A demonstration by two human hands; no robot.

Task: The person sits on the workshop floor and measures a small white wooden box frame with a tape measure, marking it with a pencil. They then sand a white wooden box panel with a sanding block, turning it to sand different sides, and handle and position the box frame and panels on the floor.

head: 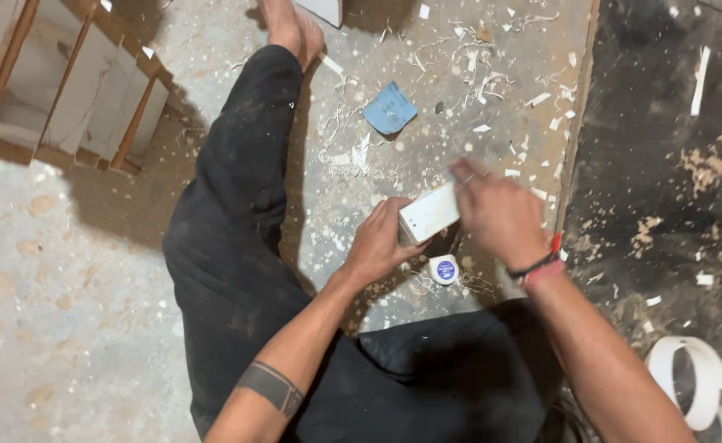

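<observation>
Block (429,212) gripped in left hand (380,240), low over floor (90,328) between knees.
Right hand (496,212) pressing on its far end, fingers blurred, grip unclear. Could slip off the edge and drop onto small round tin (444,269) just below; shavings (476,74) underfoot, near blue scrap (389,108).

White block (429,213), blue sandpaper scrap (389,108), black trousers (238,205), white-and-blue round tin (444,269), grey speckled floor (32,312)
</observation>
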